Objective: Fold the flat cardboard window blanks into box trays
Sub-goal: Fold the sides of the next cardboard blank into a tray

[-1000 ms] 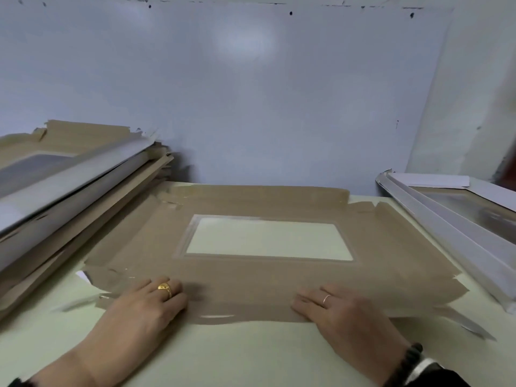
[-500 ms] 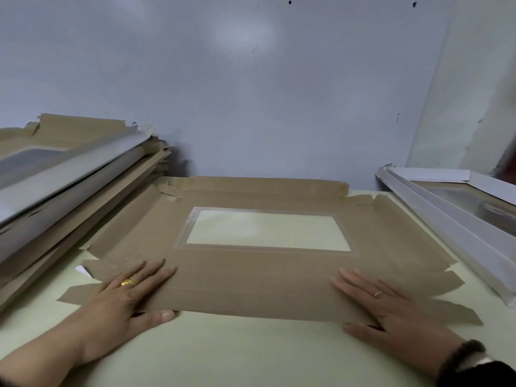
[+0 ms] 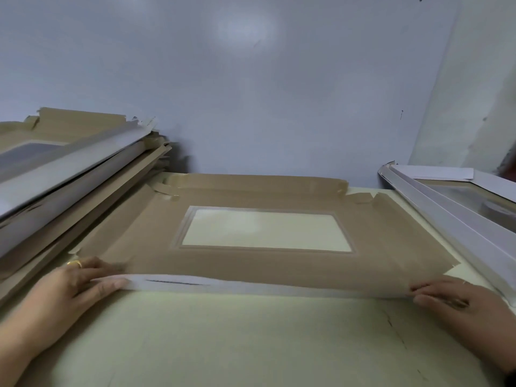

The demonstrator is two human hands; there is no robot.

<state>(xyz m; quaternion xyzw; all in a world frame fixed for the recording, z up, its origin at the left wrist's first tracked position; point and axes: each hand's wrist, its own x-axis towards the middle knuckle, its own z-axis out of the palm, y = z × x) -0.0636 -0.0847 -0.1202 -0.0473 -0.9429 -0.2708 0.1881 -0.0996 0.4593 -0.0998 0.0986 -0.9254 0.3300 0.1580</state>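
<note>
Both hands, left hand [image 3: 75, 286] and right hand [image 3: 452, 300], now gripping and lifting blank [image 3: 391, 247] near flap at table [image 3: 251, 339] front edge, starting wall fold.

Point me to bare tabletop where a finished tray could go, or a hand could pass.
Free: the table strip nearest the person, between the left hand and right hand, below the cardboard blank. Crowded: the stack of blanks fills the left side, the white folded trays the right, and the blank reaches almost to the wall.
</note>
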